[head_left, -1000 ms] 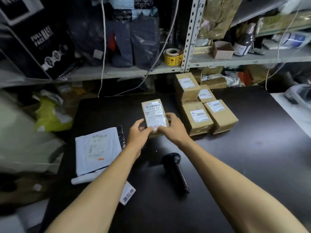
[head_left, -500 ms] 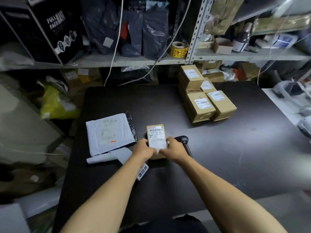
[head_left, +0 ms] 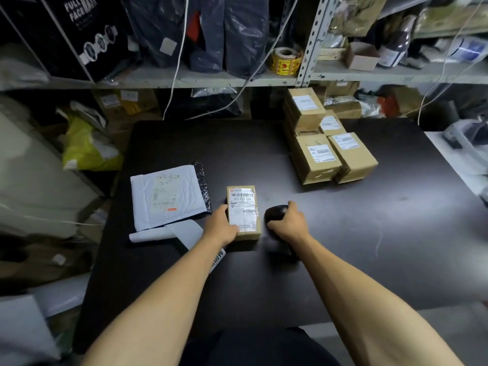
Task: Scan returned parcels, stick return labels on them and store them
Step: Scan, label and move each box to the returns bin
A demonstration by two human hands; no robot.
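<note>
Closest to me, my left hand (head_left: 223, 227) holds the small cardboard parcel (head_left: 244, 212) by its near left edge, fingers wrapped round the side and the thumb on the label, while the parcel lies flat on the black table (head_left: 369, 247), label side up. Just to its right, my right hand (head_left: 289, 223) curls over the black scanner (head_left: 276, 216), which lies on the table; I judge it a real grasp, though the handle is blurred under the wrist. The risk I see first is the scan itself: my left thumb sits on the lower label, and if it creeps over a barcode the reader may miss it or catch the wrong code. A glossy tape strip runs down the label, so glare could spoil the read too. Partly under my left forearm lies a white return label strip (head_left: 217, 260), and a careless sweep of that arm could drag or crease it. Left of the parcel, the white padded mailer (head_left: 167, 196) carries its own barcode; a loosely aimed scanner might pick that up instead. Farther off, the stacked brown boxes (head_left: 330, 143) stand well apart, safe unless I swing the scanner wide.
</note>
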